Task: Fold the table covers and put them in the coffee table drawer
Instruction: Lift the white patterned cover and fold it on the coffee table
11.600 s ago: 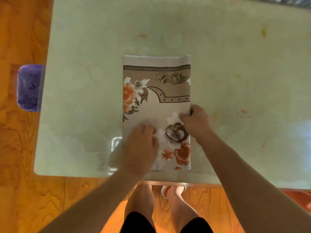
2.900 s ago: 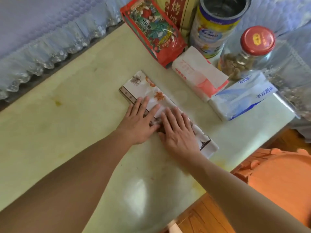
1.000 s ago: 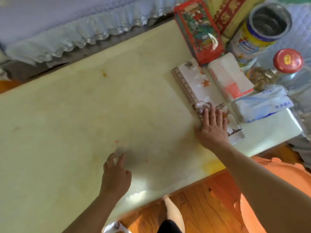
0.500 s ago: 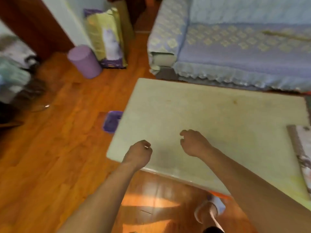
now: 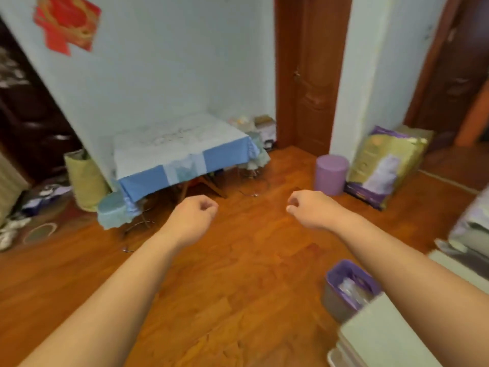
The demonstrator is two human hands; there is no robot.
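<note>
Now both hands, left hand (image 5: pixel 194 217) and right hand (image 5: pixel 308 207), hang loosely curled, holding nothing, over glossy wooden floor (image 5: pixel 238 274); a blue cloth (image 5: pixel 185 152) drapes the far table, whereas the folded cover has left view.

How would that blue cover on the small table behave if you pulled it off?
The blue cover hangs and bunches at its corners, so it is probably floppy and light. It looks thin and smooth, so it may slide off the small table easily.
</note>
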